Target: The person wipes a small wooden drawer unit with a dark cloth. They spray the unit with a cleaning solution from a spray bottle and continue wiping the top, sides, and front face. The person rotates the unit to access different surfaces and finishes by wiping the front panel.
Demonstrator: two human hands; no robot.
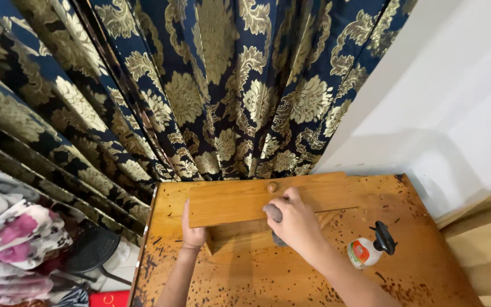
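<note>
Left hand (193, 232) clamped on left end of wooden drawer (268, 200), lower centre of frame, resting on tabletop (427, 267). Right hand (295, 223) closed around grey sanding block (274, 214), pressed against drawer front just below small round knob (271, 187). White spray bottle (370, 248) lying right of hands. Blue-gold curtain (211, 85) behind.

Bottle (365, 252) right of board (240, 200) — on table (427, 267)
</note>
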